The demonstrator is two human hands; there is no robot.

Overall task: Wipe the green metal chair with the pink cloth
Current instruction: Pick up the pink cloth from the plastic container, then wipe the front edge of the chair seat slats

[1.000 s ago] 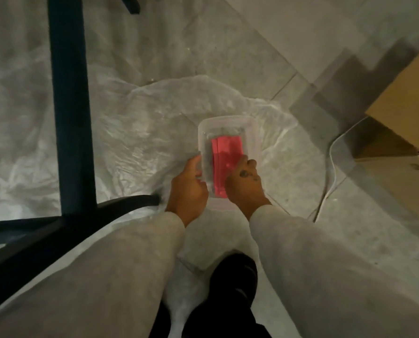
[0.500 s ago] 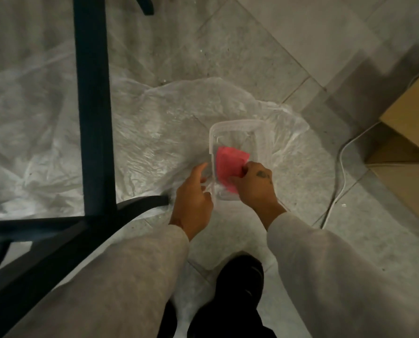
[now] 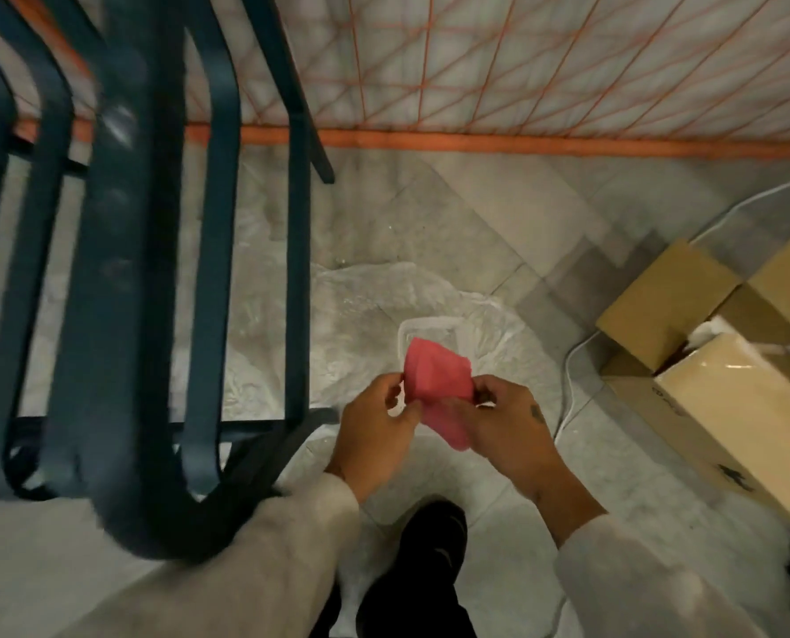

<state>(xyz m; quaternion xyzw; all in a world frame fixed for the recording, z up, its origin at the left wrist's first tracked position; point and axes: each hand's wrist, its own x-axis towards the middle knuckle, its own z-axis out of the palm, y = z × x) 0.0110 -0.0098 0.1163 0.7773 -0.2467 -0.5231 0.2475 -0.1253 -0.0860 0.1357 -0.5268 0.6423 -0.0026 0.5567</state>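
The pink cloth (image 3: 436,384) hangs crumpled in the air between both hands, above a clear plastic container (image 3: 429,325) on the floor. My left hand (image 3: 374,435) pinches its left edge and my right hand (image 3: 505,425) grips its right side. The dark green metal chair (image 3: 126,269) fills the left half of the view, its curved slats seen from above, a little left of my left hand.
A crinkled clear plastic sheet (image 3: 360,324) lies on the tiled floor under the container. Open cardboard boxes (image 3: 724,361) stand at the right with a white cable (image 3: 568,389) beside them. An orange mesh fence (image 3: 522,85) runs along the back. My black shoe (image 3: 429,545) is below.
The cloth has been lifted out of the container and is now held up by both hands. The view has risen, and the chair's slats and the orange fence have come into sight.
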